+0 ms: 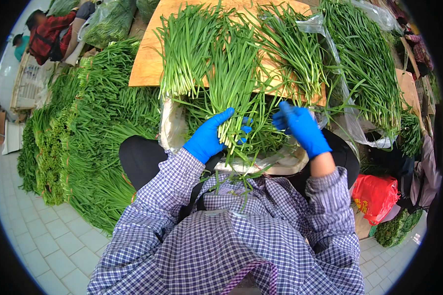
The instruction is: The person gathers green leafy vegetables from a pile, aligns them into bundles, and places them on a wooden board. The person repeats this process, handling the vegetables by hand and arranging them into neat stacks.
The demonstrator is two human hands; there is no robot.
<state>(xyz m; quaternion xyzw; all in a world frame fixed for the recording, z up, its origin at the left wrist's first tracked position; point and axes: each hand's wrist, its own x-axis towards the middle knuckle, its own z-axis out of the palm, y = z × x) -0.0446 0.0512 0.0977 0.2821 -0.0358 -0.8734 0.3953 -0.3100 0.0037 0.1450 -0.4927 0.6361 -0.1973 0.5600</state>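
My left hand, in a blue glove, grips a bunch of garlic chives near its pale cut ends. The leaves point away from me and reach over a wooden board. To the right of the bunch, my right hand, gloved in blue too, is slightly blurred; its fingers are apart and nothing shows in them. Under both hands sits a pale crate with loose chive leaves inside. On the board lie another bunch of chives at left and one more bunch at right.
Tied green bundles are heaped on my left. At right, a large pile of chives rests beside clear plastic sheeting. A red plastic bag lies at lower right. A person in a checked red shirt sits at far left.
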